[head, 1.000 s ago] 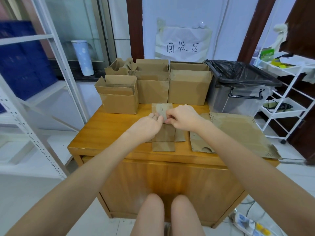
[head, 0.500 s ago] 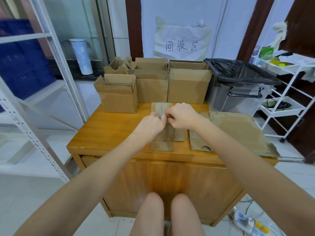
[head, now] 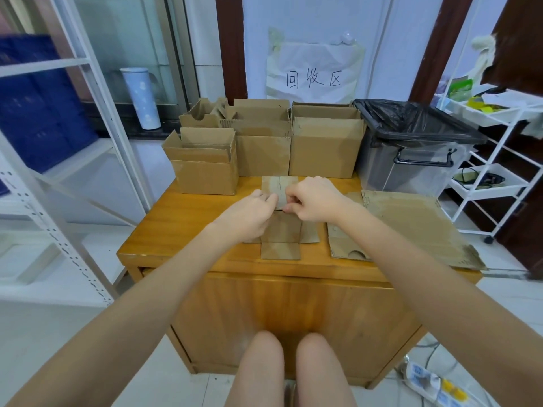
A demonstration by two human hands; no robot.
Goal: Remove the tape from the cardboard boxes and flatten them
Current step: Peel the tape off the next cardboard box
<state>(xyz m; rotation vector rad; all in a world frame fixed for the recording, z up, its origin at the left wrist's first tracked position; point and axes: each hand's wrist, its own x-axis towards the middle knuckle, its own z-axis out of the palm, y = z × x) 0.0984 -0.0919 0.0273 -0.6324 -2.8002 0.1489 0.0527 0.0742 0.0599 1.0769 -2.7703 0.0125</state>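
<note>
Both hands pinch the small flattened box (head: 280,227): left hand (head: 249,214), right hand (head: 316,201), probably picking tape at its seam. Risk: tape shreds or tears cardboard if yanked.

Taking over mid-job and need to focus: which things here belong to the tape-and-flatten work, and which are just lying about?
Job:
small flattened box, worked by left hand and right hand
upright boxes
flattened cardboard
black-lined bin, probably for tape

Lying about:
white tumbler
white trolley
power strip

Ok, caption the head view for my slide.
Both hands, left and right, pick at a small flattened box on the wooden table.
</note>
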